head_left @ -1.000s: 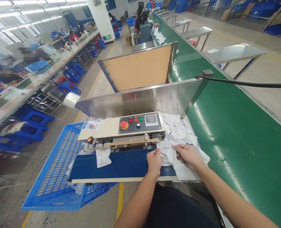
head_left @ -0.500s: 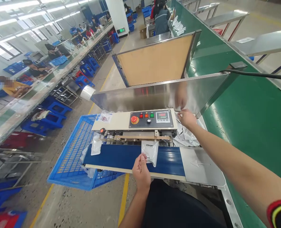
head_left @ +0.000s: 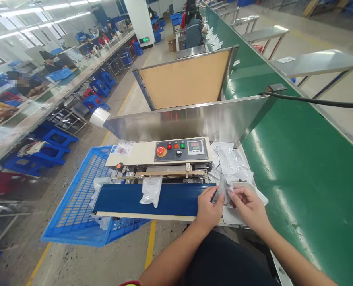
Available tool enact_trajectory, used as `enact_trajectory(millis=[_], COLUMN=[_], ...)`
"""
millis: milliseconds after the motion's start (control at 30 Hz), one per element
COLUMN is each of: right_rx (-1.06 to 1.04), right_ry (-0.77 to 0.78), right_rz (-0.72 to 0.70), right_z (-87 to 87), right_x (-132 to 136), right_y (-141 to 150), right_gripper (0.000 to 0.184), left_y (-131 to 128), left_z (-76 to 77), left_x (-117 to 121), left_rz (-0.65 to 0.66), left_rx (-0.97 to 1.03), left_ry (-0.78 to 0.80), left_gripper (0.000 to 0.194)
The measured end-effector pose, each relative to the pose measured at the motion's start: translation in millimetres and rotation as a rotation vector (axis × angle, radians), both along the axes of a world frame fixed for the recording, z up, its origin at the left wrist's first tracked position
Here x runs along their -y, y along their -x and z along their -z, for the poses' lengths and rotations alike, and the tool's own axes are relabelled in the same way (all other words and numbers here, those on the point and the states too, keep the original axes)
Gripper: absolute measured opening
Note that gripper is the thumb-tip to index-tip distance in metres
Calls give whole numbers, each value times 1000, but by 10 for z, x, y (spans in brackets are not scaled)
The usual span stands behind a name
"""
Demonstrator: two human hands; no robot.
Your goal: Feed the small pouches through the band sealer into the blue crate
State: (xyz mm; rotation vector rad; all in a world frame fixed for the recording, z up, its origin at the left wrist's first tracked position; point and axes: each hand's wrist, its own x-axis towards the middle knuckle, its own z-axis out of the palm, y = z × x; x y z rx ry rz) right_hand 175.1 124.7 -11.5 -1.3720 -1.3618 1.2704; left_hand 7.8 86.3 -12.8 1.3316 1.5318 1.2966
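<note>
Both my hands hold one small clear plastic bag (head_left: pixel 225 190) over the right end of the sealer's blue belt (head_left: pixel 176 197). My left hand (head_left: pixel 210 208) pinches its left edge and my right hand (head_left: pixel 248 207) pinches its right edge. Another filled bag (head_left: pixel 151 190) lies on the belt under the sealing head, left of my hands. The sealing machine's control panel (head_left: pixel 181 149) has a red knob, coloured buttons and a small display. A pile of loose clear bags (head_left: pixel 231 161) lies to the right of the panel, behind my hands.
A blue plastic crate (head_left: pixel 75 198) stands under the belt's left end with bags in it. A steel guard (head_left: pixel 188 121) rises behind the machine. A green conveyor (head_left: pixel 298 167) runs along the right, with a black cable (head_left: pixel 313 102) across it. Other people work at benches far left and ahead.
My right hand came back from the bag pile beside the panel with a bag. My left hand let go of the bag on the belt and joined it. That bag travelled left.
</note>
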Motion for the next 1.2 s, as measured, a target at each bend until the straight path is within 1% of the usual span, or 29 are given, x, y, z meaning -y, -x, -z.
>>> enact_trajectory(millis=[67, 133, 200, 267, 300, 333, 400, 467, 533, 600, 667, 700, 733, 800, 867, 900, 967, 1033, 1067, 1133, 1200], right_rx=[-160, -202, -133, -33, -3, 6, -36, -102, -125, -95, -7, 63, 152, 372, 546, 594, 619, 619, 624, 618, 569], right_ry=[102, 170, 228, 266, 284, 303, 358, 423, 455, 474, 445, 391, 306, 101, -15, -25, 11, 48, 59, 28, -69], right_rz=[39, 83, 69, 53, 67, 97, 160, 165, 100, -6, -58, -44, -13, 60, 66, 47, -2, -32, -36, -5, 66], right_z=[-26, -22, 21, 97, 139, 180, 243, 272, 281, 297, 337, 366, 398, 466, 524, 546, 566, 551, 529, 454, 344], right_x=[137, 161, 111, 14, -47, -111, -234, -332, -413, -525, -729, -876, -1049, -1442, -1816, -1970, -2185, -2274, -2275, -2193, -1994], right_y=[24, -6, -67, -116, -122, -109, -22, 120, 259, 334, 334, 320, 310, 341, 465, 551, 722, 810, 803, 684, 466], right_gripper=[49, 58, 56, 52, 52, 52, 51, 48, 44, 44, 49, 51, 50, 43, 38, 38, 36, 31, 30, 29, 31], left_y=[-47, -66, -68, -53, -37, -14, 51, 147, 276, 441, 629, 725, 815, 964, 1050, 1066, 1058, 1014, 985, 913, 813], left_z=[20, 50, 97, 165, 205, 247, 323, 374, 391, 385, 366, 355, 340, 299, 237, 198, 112, 35, 5, -33, -46], left_x=[-34, -34, -28, -50, -77, -115, -214, -315, -377, -366, -265, -182, -82, 148, 369, 462, 595, 662, 678, 682, 651], left_rz=[-13, 3, 26, -6, -38, -81, -182, -267, -329, -350, -357, -379, -425, -578, -719, -756, -764, -740, -726, -676, -597], left_rx=[-13, -12, -22, -36, -27, 2, 121, 260, 364, 448, 519, 540, 541, 481, 390, 354, 317, 297, 285, 258, 231], left_ry=[19, 47, 79, 126, 169, 226, 362, 450, 467, 457, 439, 419, 388, 318, 263, 248, 230, 209, 195, 170, 144], left_gripper=[35, 39, 38, 41, 45, 48, 49, 45, 44, 45, 46, 46, 45, 46, 47, 49, 52, 53, 53, 52, 49])
